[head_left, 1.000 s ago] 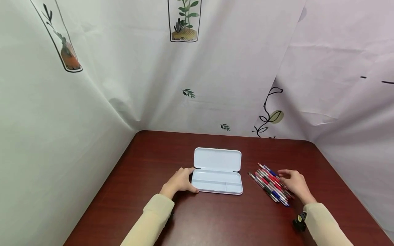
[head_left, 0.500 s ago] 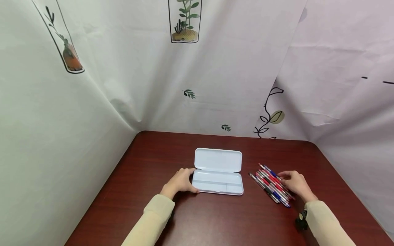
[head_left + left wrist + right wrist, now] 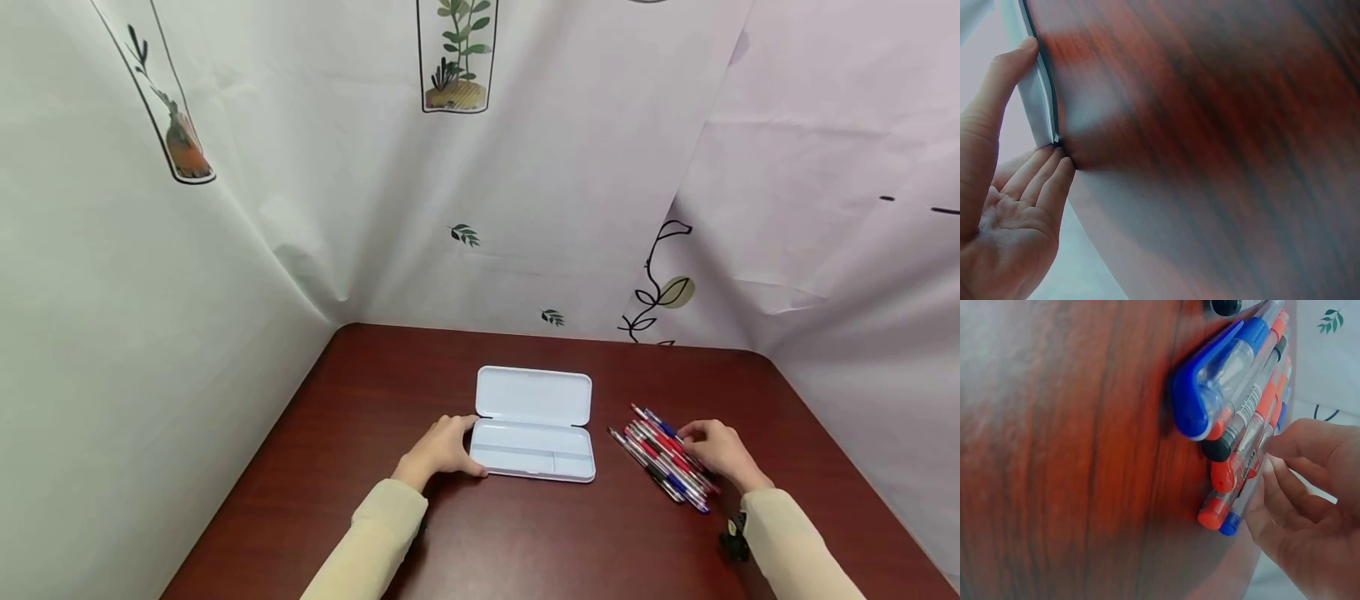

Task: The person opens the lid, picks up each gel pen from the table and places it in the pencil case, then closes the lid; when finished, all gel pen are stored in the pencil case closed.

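Note:
A pale blue pencil case (image 3: 536, 450) lies with its lid raised, a long compartment and smaller ones showing inside. My left hand (image 3: 444, 446) grips its left end, thumb on the front edge and fingers around the rear corner. In the left wrist view, the thumb and fingertips of that hand (image 3: 1013, 231) meet the case's rim (image 3: 1040, 103). To the right lies a pile of pens (image 3: 663, 458) with red, blue and black parts. At the pile's right side my right hand (image 3: 722, 454) pinches a clear pen with a blue end (image 3: 1241, 509) between thumb and fingers.
Everything stands on a dark red-brown wooden table (image 3: 547, 542) with rounded far corners. A white printed cloth (image 3: 585, 183) hangs behind it and along both sides. A dark device (image 3: 733, 537) sits under the right sleeve.
The right hand's thumb and fingers have drawn closer together at the pens. The left hand keeps its grip on the case. The head view has tilted slightly.

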{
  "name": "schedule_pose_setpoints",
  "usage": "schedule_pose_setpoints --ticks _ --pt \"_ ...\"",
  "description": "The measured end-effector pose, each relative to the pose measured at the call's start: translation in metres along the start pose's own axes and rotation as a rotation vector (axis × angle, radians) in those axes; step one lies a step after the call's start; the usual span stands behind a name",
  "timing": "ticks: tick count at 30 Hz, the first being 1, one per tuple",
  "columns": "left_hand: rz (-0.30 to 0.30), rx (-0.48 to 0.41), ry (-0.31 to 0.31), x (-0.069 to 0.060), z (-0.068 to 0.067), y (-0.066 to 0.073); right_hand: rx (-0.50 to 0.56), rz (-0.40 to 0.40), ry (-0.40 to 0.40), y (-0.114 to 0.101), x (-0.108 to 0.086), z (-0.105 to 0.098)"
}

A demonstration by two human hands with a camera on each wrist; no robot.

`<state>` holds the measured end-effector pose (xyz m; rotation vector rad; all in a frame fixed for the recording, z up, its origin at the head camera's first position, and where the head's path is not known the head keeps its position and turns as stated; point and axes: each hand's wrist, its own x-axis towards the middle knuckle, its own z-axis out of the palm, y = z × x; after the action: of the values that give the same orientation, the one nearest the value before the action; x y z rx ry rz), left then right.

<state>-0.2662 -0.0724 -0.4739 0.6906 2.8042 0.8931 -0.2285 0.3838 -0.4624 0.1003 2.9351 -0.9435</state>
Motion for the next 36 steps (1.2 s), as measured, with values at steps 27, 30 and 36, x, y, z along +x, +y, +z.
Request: schedule_pose_setpoints --ticks 27,30,36 --pt "0.021 0.010 0.005 0.002 0.000 -0.004 0.041 -0.164 0.105 -0.024 -0.002 -0.006" --pt "0.013 0.013 -0.001 0.002 0.001 -0.003 0.055 -0.173 0.096 -0.030 -0.001 -0.004" --pt "0.003 0.008 -0.004 0.000 0.001 -0.001 0.080 -0.205 0.078 -0.040 -0.001 0.001"
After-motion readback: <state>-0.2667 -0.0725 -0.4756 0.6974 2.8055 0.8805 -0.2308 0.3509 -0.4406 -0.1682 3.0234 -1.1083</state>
